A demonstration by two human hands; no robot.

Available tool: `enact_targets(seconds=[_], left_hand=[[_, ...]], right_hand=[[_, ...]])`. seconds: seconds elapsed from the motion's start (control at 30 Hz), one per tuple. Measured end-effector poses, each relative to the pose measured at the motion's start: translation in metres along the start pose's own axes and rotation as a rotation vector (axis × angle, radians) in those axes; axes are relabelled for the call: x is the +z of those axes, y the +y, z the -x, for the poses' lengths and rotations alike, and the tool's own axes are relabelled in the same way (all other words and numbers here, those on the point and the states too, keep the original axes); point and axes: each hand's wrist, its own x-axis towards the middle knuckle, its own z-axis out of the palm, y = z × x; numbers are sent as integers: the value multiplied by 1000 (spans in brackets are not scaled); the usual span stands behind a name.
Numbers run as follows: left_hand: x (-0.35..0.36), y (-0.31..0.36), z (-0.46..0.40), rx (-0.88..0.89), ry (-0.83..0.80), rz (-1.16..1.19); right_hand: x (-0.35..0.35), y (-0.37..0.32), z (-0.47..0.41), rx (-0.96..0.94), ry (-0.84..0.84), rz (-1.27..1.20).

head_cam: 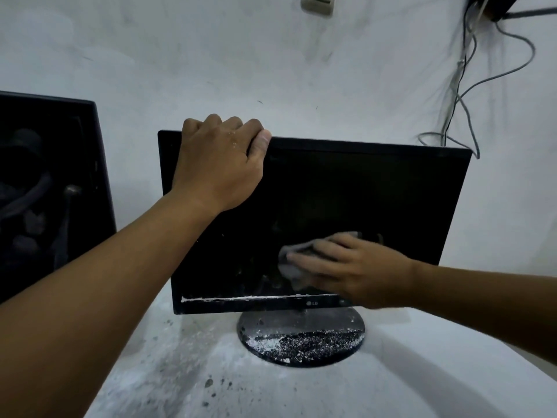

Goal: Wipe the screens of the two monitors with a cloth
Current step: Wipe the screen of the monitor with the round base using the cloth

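Observation:
A black monitor with a dark screen stands on a round base in the middle of the view. My left hand grips its top edge near the left corner, fingers curled over the back. My right hand lies flat on the lower part of the screen and presses a grey cloth against it; the hand is blurred. A second black monitor stands at the left edge, partly cut off, its screen showing dim reflections.
The monitors stand on a white surface speckled with white dust and dark flecks, also on the base. A white wall rises behind. Grey and black cables hang at the upper right, looping behind the monitor's right corner. A switch plate sits at the top.

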Motion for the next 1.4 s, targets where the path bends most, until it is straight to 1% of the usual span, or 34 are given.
enact_targets(seconds=[0.03,0.07,0.1,0.13,0.2,0.23,0.27,0.3,0.33,0.37,0.43,0.5,0.53,0.57,0.63,0.67,0.7,0.73,0.77,0.87,0.9,0.97,1.0,1.07,1.17,1.23,1.27,1.3,1.33,1.4], left_hand=[[0,1,0,3,3,-1],[0,1,1,3,4,0],[-1,1,1,2,6,0],[-1,1,1,0,6,-1],[0,1,0,1,6,-7],[0,1,0,1,9,-11],[0,1,-1,1,11,-14],[0,0,-1,0,10,-11],[0,0,-1,-3,9,-3],[0,-1,-1,-6,10,5],[0,-1,0,-7,13,9],[0,-1,0,-1,20,4],[0,0,0,0,23,3],[0,0,0,0,25,1],[0,0,-1,1,23,-5],[1,0,-2,1,19,-3],[1,0,-2,0,15,4],[1,0,-2,-3,16,11],[1,0,-2,-5,21,17],[0,1,0,-5,39,29],[0,1,1,0,49,35],[0,0,4,10,72,45],[0,-1,5,7,89,46],[-1,-4,9,-18,128,37],[-2,-8,9,-116,162,-19],[-3,-10,8,-144,153,-51],[-3,-11,8,-139,149,-47],[-4,-13,8,-129,145,-32],[-4,-15,8,-119,141,-11],[-5,-17,8,-110,132,20]], right_hand=[[1,-2,3,-60,-56,8],[0,0,5,-85,-71,16],[-2,5,3,-57,-41,16],[-4,13,1,19,22,8],[-11,28,-6,266,140,-8],[-14,32,-9,381,168,-22],[-15,31,-11,447,183,-31],[-12,26,-11,453,185,-30],[-9,17,-9,404,169,-27],[-5,5,-6,317,134,-22],[1,-18,3,107,14,-11],[3,-26,9,-26,-104,7],[2,-22,9,-26,-97,26],[0,-14,6,34,-46,33],[-5,3,-1,260,89,7],[-7,8,-5,355,126,-12],[-6,8,-7,407,135,-24],[-4,3,-8,409,132,-30],[-1,-6,-7,365,116,-29],[3,-26,3,109,-16,-26],[2,-27,6,58,-55,-30],[1,-21,6,12,-55,-19],[0,-14,4,22,-27,-14],[-6,5,-2,116,70,3],[-20,40,-14,393,215,27],[-26,55,-22,578,258,27],[-25,55,-24,615,262,30],[-22,52,-24,595,254,36],[-18,45,-21,526,240,43],[-9,32,-12,316,180,55]])
